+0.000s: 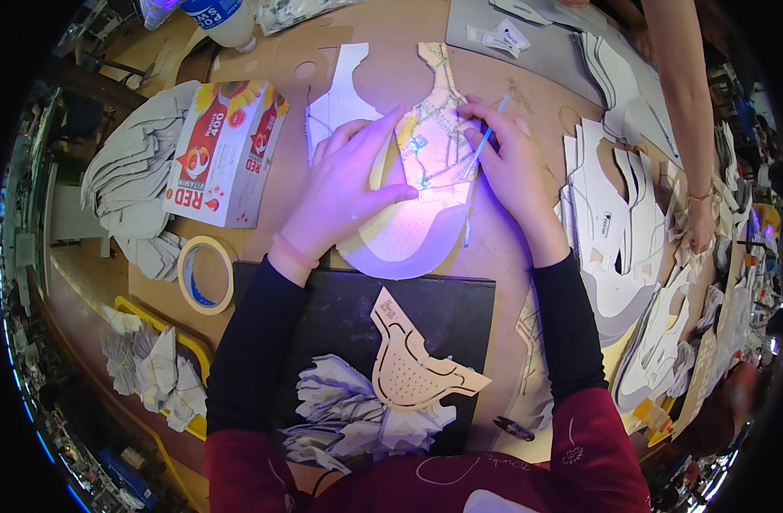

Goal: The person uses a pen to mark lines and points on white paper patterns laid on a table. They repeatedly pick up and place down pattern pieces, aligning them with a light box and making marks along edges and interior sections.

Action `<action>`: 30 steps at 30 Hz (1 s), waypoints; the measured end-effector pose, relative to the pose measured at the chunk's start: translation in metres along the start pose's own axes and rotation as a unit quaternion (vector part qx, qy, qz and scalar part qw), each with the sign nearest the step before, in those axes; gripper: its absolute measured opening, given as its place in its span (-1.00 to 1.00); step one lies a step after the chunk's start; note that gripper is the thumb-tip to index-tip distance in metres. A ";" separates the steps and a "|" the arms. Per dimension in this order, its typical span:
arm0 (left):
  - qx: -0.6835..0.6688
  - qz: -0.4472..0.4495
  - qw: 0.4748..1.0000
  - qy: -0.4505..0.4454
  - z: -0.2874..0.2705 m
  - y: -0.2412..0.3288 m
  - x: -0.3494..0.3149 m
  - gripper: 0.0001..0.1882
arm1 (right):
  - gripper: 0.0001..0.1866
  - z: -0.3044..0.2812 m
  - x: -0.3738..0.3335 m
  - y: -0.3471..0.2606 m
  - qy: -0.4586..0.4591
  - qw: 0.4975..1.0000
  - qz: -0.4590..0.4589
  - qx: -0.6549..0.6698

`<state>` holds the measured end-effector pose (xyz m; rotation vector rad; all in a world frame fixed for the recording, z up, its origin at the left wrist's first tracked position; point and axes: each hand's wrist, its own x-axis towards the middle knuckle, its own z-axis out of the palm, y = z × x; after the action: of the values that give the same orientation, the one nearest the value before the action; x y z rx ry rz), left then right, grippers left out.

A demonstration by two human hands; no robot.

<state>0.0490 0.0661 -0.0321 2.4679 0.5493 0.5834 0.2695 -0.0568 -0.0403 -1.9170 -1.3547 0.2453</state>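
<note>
My left hand (348,184) lies flat with its thumb spread, pressing the left edge of a patterned template (434,128). Beneath that template sits a pale cut piece (400,256) with a rounded grey border and small perforations, lit by a bright violet-white glow. In my right hand (515,175) is a slim pale-blue pen (483,147), pinched between thumb and fingers and slanting along the template's right edge. Behind my left hand lies another white cut piece (344,81). My left fingertips are partly lost in the glow.
A vitamin box (224,154) and a masking tape roll (206,275) stand left, beside stacked grey pieces (139,162). Nearer me, a perforated tan template (417,368) rests on a black board (348,303). More cut pieces (601,188) fill the right, where another person's arm (686,103) reaches in.
</note>
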 end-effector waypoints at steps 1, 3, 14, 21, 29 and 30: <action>-0.004 -0.006 1.000 0.002 0.001 0.000 0.000 -0.03 | -0.69 0.000 0.000 0.001 0.006 1.000 -0.005 -0.001; -0.006 -0.011 1.000 0.004 0.002 -0.001 0.001 -0.03 | -0.70 0.001 0.000 0.000 0.017 1.000 0.004 0.012; -0.010 -0.009 1.000 0.008 0.002 -0.001 0.000 -0.07 | -0.72 0.004 0.000 0.001 0.036 0.998 0.031 0.051; -0.005 -0.009 1.000 -0.003 -0.002 0.003 0.001 -0.12 | -0.73 0.002 -0.001 0.000 0.031 0.998 0.029 0.053; 0.053 0.019 0.998 -0.020 -0.001 0.000 0.000 -0.36 | -0.74 0.001 0.000 -0.004 0.029 0.999 0.028 0.029; 0.051 0.013 0.998 -0.017 0.000 0.001 0.000 -0.40 | -0.74 0.002 0.000 -0.002 0.032 0.999 0.023 0.028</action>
<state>0.0491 0.0658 -0.0314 2.5796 0.5461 0.5358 0.2665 -0.0558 -0.0401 -1.8956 -1.2507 0.2410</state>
